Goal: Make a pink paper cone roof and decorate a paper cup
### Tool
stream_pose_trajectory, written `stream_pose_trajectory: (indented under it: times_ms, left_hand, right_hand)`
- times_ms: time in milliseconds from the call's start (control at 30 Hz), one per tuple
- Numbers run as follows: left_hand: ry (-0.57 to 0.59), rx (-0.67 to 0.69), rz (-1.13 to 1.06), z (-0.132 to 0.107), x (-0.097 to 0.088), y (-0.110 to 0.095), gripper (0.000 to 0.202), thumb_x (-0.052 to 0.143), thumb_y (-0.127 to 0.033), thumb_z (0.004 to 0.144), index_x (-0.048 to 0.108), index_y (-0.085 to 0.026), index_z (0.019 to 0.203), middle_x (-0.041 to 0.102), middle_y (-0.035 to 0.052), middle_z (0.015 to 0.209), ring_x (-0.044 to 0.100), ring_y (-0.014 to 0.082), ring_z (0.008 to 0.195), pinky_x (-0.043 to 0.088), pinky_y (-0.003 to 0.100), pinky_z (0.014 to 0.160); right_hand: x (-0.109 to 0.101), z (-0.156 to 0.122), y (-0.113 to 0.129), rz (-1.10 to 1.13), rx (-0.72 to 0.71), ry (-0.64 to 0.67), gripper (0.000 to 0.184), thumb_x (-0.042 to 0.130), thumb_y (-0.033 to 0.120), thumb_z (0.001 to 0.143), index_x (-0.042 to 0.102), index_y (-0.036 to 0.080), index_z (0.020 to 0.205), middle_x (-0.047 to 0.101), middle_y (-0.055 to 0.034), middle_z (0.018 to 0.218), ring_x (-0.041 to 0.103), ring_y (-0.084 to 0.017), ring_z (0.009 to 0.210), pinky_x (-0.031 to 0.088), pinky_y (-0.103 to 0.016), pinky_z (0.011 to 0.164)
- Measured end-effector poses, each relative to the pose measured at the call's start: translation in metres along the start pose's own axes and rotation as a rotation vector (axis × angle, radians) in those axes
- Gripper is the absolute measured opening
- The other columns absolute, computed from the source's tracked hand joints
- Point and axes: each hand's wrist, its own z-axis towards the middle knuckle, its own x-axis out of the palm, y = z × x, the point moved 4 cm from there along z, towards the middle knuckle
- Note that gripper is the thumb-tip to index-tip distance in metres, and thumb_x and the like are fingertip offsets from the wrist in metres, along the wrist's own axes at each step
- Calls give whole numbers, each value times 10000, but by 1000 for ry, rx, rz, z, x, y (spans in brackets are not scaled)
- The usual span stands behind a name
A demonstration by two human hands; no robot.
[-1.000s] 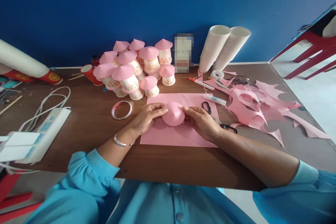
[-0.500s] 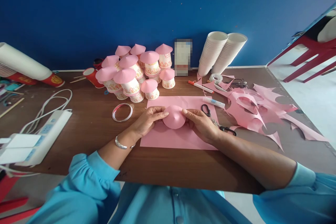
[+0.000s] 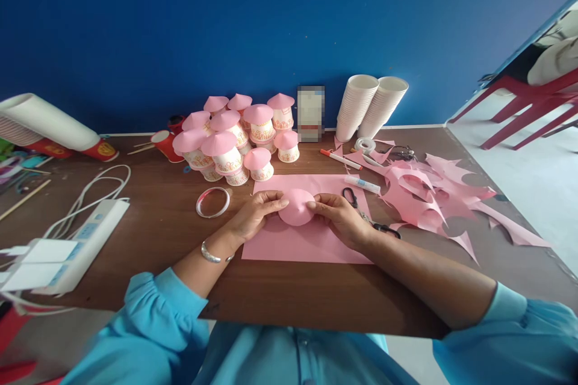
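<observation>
A small pink paper cone (image 3: 295, 207) is held between both hands, low over a pink paper sheet (image 3: 298, 240) on the brown table (image 3: 153, 222). My left hand (image 3: 255, 213) pinches the cone's left edge with closed fingers. My right hand (image 3: 338, 216) pinches its right edge the same way. Black-handled scissors (image 3: 361, 207) lie just right of my right hand, partly hidden by it. A roll of clear tape (image 3: 212, 202) lies left of my left hand.
Several paper cups topped with pink cones (image 3: 235, 135) are heaped behind the sheet. Two stacks of white cups (image 3: 368, 105) lean at the back. A glue stick (image 3: 362, 184), a marker (image 3: 341, 159) and pink paper scraps (image 3: 433, 192) lie right; a power strip (image 3: 76, 243) lies left.
The view has tilted upward a little, so everything sits lower in the frame. Both hands stay on the pink cone, pressing it slightly flatter.
</observation>
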Motion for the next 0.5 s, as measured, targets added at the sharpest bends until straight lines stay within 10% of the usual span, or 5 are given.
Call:
stream_pose_trajectory:
  times_ms: [500]
  left_hand:
    - [-406, 45, 61, -51, -80, -10, 416, 925, -477, 674, 696, -165, 825, 607, -19, 658, 574, 111, 575, 468, 241, 542]
  right_hand:
    - [-5, 2, 3, -158, -46, 76, 443, 812, 616, 789, 776, 180, 860, 717, -42, 809, 587, -178, 764, 428, -338, 756]
